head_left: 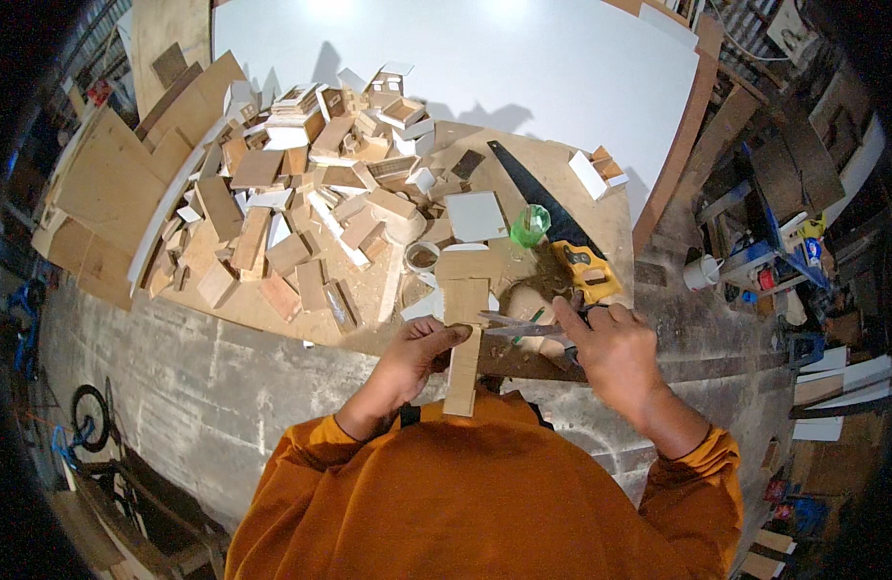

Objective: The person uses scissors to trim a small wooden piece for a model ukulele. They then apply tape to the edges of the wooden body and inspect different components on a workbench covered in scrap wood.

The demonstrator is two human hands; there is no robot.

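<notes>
My left hand (pixel 422 353) is closed on a long, thin, light wooden strip (pixel 461 377), pinched near its upper end and hanging upright. My right hand (pixel 610 353) grips a pair of scissors (pixel 518 327), whose blades point left toward the top of that strip; whether they touch it I cannot tell. Just above the strip is a square of light wood (pixel 467 300). A yellow-handled handsaw (pixel 584 273) lies to the right, beside a green round container (pixel 529 225). A small round cup (pixel 422 255) with brownish contents stands left of the square.
Many wooden offcuts (pixel 258 169) are heaped over the left of the plywood work surface (pixel 204 298). A large white board (pixel 600 77) lies behind. Shelving with a white bucket (pixel 702 272) and stacked boards (pixel 833 396) are at right. A bicycle (pixel 90 420) stands low at left on the concrete floor.
</notes>
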